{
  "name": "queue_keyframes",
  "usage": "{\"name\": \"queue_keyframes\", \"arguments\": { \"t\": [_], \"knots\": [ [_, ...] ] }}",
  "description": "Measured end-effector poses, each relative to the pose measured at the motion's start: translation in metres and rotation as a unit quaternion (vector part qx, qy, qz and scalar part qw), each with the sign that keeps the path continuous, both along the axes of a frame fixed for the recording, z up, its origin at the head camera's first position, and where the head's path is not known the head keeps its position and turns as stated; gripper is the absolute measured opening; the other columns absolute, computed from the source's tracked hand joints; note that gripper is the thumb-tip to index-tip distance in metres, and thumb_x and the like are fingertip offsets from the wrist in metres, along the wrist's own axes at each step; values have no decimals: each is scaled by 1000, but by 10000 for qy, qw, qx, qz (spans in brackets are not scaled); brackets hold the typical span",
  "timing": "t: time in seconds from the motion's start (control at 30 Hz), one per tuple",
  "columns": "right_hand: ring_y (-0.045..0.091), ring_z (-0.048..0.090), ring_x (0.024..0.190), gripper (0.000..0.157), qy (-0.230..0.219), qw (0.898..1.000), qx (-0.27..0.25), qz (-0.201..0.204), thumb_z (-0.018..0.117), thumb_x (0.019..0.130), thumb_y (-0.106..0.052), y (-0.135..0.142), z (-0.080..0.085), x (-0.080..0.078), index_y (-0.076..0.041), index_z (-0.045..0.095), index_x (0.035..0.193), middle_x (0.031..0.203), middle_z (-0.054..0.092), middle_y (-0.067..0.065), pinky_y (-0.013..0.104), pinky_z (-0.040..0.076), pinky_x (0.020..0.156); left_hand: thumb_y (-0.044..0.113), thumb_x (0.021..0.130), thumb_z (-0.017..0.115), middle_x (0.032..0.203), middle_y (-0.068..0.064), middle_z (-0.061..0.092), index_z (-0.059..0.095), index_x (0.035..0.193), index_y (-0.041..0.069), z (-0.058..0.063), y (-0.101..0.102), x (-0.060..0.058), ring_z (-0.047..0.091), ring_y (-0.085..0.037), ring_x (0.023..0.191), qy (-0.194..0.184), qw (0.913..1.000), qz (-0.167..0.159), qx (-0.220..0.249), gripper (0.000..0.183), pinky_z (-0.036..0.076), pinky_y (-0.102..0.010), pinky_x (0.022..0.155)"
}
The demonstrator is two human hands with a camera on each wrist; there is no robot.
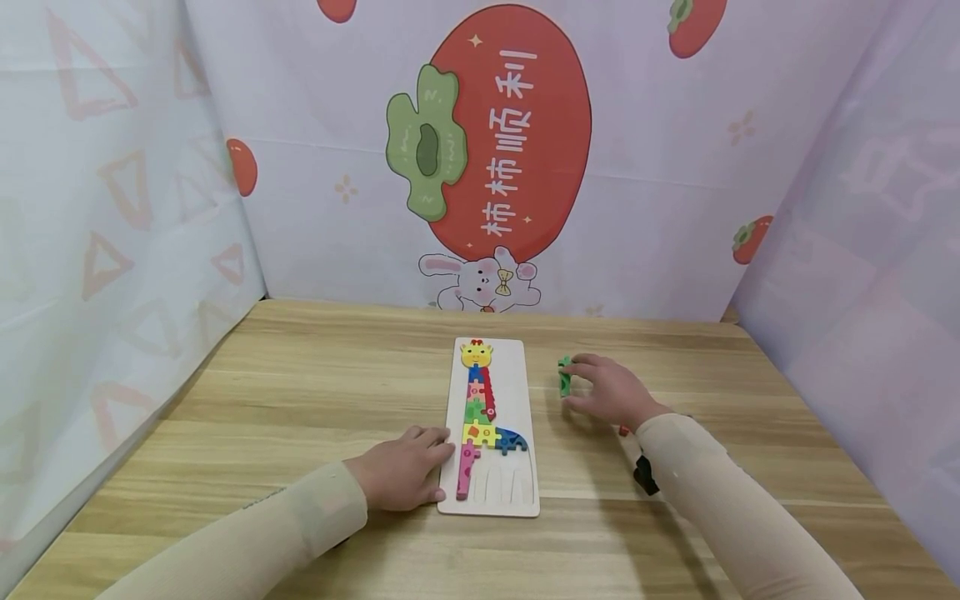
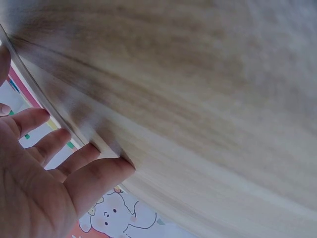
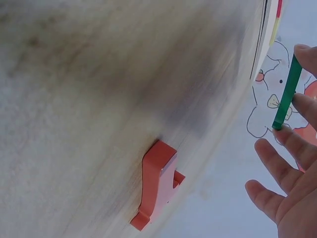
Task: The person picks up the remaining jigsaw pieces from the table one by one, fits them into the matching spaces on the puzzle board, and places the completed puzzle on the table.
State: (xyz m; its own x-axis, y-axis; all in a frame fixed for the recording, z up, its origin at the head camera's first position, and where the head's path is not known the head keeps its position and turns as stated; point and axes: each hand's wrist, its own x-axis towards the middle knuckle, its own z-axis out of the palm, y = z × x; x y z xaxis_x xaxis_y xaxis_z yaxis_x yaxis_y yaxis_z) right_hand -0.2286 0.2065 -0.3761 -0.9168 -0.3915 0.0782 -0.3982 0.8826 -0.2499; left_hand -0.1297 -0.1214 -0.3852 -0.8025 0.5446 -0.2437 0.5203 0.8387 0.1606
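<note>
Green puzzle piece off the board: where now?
In the head view, the green piece is pinched in the right hand, to the right of the giraffe board; in the right wrist view, it is up and right of the red piece.

Green piece point(image 3: 288, 90); red piece point(image 3: 159, 178); wood-grained table point(image 1: 322, 362)

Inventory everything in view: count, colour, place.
puzzle board: 1, pale, mid-table
giraffe pieces: several, exact count unclear, mixed colours, on the board
green piece: 1, green, in the right grip
red piece: 1, red-orange, on the table, right of the board
dark object: 1, black, by the right sleeve, identity unclear
table: 1, light wood-grain, beneath
back cloth: 1, whitish with persimmon and rabbit prints, behind
side cloths: 2, pale, left and right
sleeves: 2, beige, both forearms
left grip: 1, bare, at the board's left edge
right grip: 1, bare, right of the board
</note>
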Motion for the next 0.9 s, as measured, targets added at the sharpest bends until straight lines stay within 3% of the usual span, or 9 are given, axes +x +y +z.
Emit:
{"name": "queue_keyframes", "arguments": {
  "t": [0.9],
  "knots": [
    [40, 48, 125, 54, 185, 9998, -57, 84, 74, 83, -37, -7, 4, 7, -11, 63, 129, 139, 51, 18, 56, 41, 101, 48, 87, 66, 148, -6, 42, 49, 142, 17, -3, 0, -1, 41, -28, 132, 52, 10000, -48, 1, 66, 47, -41, 100]
  ]
}}
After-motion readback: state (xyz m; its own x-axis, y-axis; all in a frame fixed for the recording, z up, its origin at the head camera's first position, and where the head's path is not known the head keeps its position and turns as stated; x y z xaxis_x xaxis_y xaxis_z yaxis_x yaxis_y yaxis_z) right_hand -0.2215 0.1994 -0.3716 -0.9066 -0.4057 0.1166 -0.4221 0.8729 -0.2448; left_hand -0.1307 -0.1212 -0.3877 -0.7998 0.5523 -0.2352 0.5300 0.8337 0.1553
